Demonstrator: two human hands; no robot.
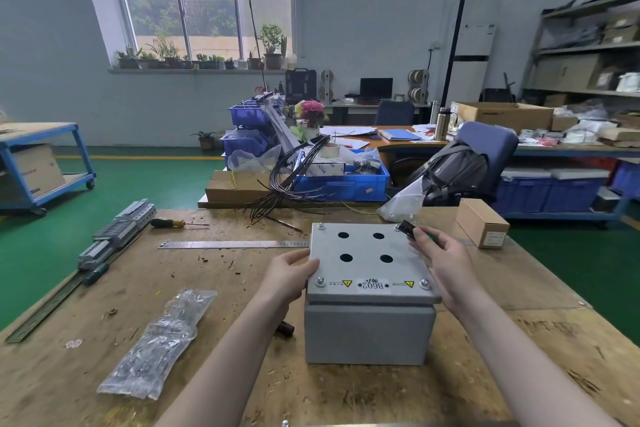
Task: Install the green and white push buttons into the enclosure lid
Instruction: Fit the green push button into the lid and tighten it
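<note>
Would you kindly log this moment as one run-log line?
lid: four holes empty | left hand: steadies lid edge | right hand: holds green push button over far right corner

Push button [414,230] mostly hidden inside right hand [441,258]; only black body and green sliver show. Lid label [374,285] text upside down, partly unreadable.

We see four round holes [364,246] open and uncovered in the grey metal enclosure lid [369,262], reachable from above. Our left hand [289,276] lies at the lid's left edge, our right hand [441,258] over its right side. The steel ruler [232,244] and black wire bundle [294,180] crowd the far side; a brown cardboard box [482,222] stands right, a plastic bag of parts [161,340] left.
</note>
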